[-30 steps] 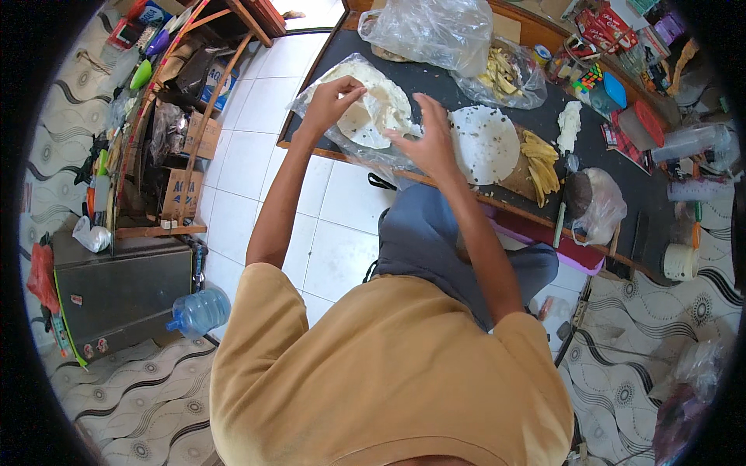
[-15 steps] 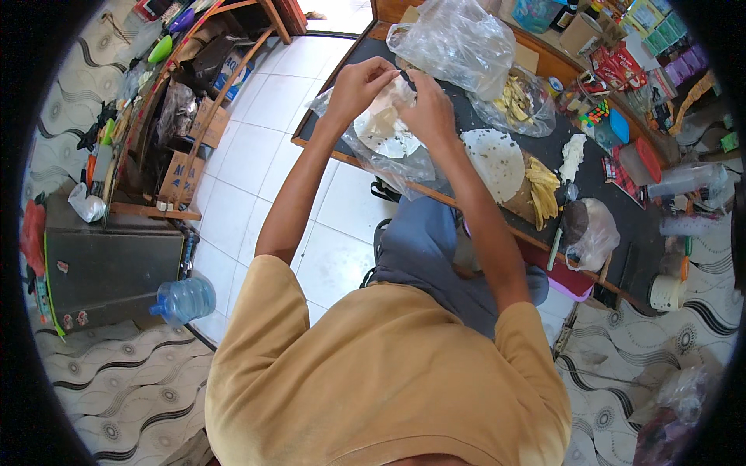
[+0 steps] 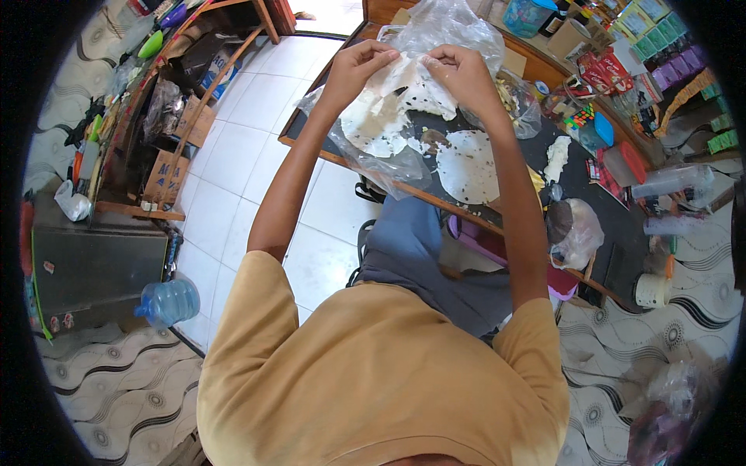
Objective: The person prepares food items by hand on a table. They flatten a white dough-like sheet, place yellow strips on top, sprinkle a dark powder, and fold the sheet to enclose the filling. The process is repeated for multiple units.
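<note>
Both my hands are raised over the far part of the dark table, each pinching the upper edge of a thin white wrapper sheet (image 3: 423, 92). My left hand (image 3: 356, 74) grips it at the left, and my right hand (image 3: 466, 76) at the right. The sheet hangs ragged between them, with dark gaps showing. Just below it, more white wrapper sheets (image 3: 371, 130) lie on a clear plastic bag (image 3: 392, 172) at the table edge. A separate round wrapper (image 3: 468, 169) lies flat to the right. My right forearm hides most of the yellow peeled strips.
A large clear plastic bag (image 3: 451, 31) stands behind my hands; a bag of yellowish pieces (image 3: 517, 105) is beside it. Farther right are a tied plastic bag (image 3: 579, 233), a red-lidded container (image 3: 622, 165) and crowded packets. A blue water bottle (image 3: 169, 301) lies at the left.
My hands have moved apart, the right one going right, and the wrapper sheet is now spread between them. My right forearm now covers the yellow strips.
</note>
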### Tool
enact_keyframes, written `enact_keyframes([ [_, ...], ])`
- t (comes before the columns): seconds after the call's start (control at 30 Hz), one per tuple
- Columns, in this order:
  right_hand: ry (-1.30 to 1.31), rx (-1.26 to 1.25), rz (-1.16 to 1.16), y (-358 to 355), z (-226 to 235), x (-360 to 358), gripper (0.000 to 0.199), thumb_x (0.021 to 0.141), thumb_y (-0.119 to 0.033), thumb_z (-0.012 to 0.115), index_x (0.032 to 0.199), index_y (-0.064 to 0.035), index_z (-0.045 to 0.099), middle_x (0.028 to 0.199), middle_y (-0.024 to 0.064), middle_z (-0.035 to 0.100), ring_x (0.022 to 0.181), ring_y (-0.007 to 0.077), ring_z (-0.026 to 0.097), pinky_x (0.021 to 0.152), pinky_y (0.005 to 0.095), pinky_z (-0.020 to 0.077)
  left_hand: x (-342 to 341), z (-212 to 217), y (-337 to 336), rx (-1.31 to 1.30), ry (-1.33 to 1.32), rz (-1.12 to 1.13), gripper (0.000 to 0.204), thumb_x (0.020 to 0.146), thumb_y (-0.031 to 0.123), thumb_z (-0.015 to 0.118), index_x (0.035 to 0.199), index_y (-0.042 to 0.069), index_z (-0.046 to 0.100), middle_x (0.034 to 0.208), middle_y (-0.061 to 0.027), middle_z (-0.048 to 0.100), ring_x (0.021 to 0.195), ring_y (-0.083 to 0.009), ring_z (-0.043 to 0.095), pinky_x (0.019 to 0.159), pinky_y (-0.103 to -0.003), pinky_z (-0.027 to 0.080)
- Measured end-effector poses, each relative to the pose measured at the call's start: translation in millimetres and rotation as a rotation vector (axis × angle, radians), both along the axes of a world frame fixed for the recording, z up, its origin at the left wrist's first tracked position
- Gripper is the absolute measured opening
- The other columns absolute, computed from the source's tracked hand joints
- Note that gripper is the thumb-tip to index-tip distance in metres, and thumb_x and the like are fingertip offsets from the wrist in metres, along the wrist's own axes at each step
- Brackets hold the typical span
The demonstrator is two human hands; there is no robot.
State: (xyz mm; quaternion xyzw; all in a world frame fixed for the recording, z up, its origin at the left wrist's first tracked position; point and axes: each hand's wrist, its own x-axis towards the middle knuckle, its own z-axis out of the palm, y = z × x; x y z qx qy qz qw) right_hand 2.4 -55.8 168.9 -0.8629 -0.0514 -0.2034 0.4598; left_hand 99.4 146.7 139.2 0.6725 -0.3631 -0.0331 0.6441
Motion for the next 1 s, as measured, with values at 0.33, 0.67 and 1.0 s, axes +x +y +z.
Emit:
enact_keyframes([
  [0.33, 0.069, -0.026, 0.007, -30, 26, -28, 0.025, 0.092, -0.019, 0.068, 0.106, 0.0017, 0.07, 0.086, 0.0014, 0.069, 0.076, 0.0066, 0.058, 0.069, 0.0241, 0.0479, -18, 7, -20, 0.092, 0.035, -0.034, 0.031, 0.086, 0.026, 0.077, 0.099, -0.003, 0.075, 0.082, -0.0047, 0.072, 0.075, -0.0079, 0.061, 0.07, -0.024, 0.048],
  [0.67, 0.047, -0.129, -0.039, -67, 38, -61, 0.027, 0.092, -0.022, 0.069, 0.106, 0.0008, 0.072, 0.089, 0.0001, 0.07, 0.078, 0.0063, 0.057, 0.071, 0.024, 0.0471, -20, 28, -34, 0.111, -0.075, -0.103, 0.031, 0.092, 0.026, 0.07, 0.107, -0.001, 0.074, 0.093, -0.0041, 0.071, 0.084, -0.0089, 0.062, 0.077, -0.024, 0.048],
  [1.0, 0.231, -0.044, -0.164, -89, 23, -118, 0.025, 0.093, -0.021, 0.067, 0.107, -0.0012, 0.072, 0.073, -0.005, 0.06, 0.064, 0.0035, 0.049, 0.057, 0.0207, 0.0384, -48, 11, -67, 0.181, 0.04, -0.262, 0.028, 0.09, 0.025, 0.072, 0.103, -0.001, 0.075, 0.086, -0.0001, 0.069, 0.08, -0.006, 0.059, 0.072, -0.021, 0.046],
])
